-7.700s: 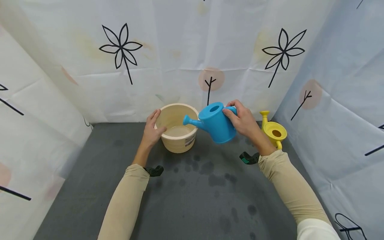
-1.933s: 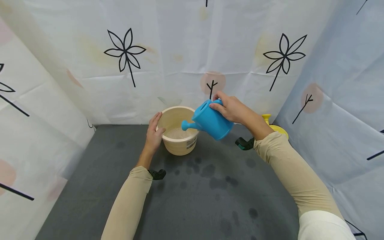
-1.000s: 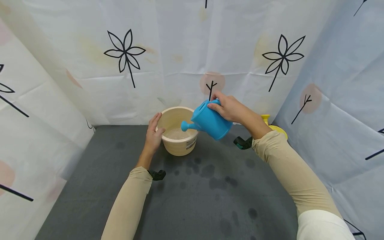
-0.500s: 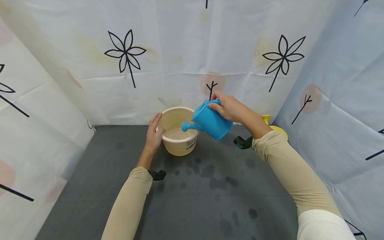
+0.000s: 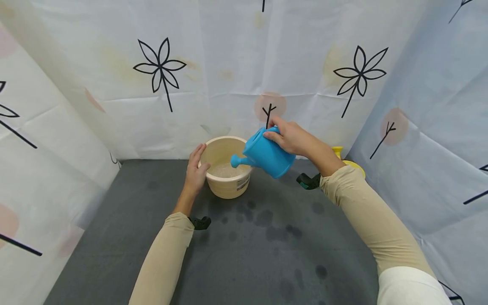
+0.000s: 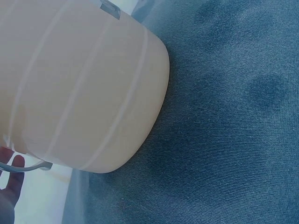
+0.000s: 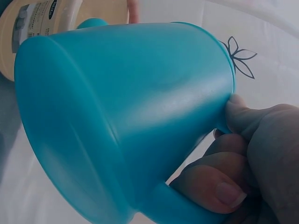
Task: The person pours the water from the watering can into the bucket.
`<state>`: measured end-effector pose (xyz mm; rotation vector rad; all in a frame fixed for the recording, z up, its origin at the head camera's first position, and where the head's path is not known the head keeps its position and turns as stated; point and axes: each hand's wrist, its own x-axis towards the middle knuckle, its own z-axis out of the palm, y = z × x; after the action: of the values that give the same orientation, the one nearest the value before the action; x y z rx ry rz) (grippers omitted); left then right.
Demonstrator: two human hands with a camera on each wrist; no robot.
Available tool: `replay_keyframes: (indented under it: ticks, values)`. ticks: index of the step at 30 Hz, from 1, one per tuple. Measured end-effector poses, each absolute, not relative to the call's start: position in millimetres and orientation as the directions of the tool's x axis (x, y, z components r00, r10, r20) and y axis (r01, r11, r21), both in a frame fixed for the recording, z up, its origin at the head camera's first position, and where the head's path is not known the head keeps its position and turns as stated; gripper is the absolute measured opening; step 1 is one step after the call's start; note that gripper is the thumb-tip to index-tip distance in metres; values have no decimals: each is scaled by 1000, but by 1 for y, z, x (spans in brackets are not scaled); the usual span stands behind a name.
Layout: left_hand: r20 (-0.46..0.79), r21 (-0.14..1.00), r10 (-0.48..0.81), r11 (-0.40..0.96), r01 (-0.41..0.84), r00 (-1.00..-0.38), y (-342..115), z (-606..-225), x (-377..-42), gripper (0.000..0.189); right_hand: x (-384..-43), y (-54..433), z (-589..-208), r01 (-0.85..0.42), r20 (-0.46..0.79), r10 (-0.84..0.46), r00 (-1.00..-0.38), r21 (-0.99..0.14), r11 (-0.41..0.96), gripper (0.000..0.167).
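My right hand (image 5: 287,135) grips the handle of a blue watering can (image 5: 268,154), fingers curled round it. The can hangs tilted to the left, its spout (image 5: 238,160) over the open mouth of a cream plastic bucket (image 5: 226,186). Rippled water (image 5: 225,170) shows at the bucket's bottom. My left hand (image 5: 195,171) holds the bucket at its left side, with the thumb over the rim and the fingers along the edge. The left wrist view shows fingertips (image 6: 17,163) by the bucket's thin curved handle (image 6: 28,168). In the right wrist view, the can body (image 7: 135,88) hides most of the spout.
A yellow watering can (image 5: 354,164) stands at the back right, partly hidden behind the right forearm. Dark wet spots (image 5: 264,218) mark the grey tabletop (image 5: 236,262). White patterned cloth (image 5: 228,55) encloses the back and sides.
Since the earliest frame, the blue watering can has moved slightly left and tipped further, and the water in the bucket has become rippled. Over the last second both hands stay nearly still.
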<state>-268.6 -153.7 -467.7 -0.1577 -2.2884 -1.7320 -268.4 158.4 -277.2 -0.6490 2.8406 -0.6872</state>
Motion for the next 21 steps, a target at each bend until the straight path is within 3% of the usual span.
replay_keyframes:
  ticks: [13,21]
  values:
    - [247,937,-45,265,226,-968,-145,-433,-245,66,-269,157,-275,-398,-35,-463,-886,-455,796,37]
    - [243,941,-44,254,224,-969,-144,-431,-244,67,-270,156,-273,-396,-44,-462,-886,-449,801,36]
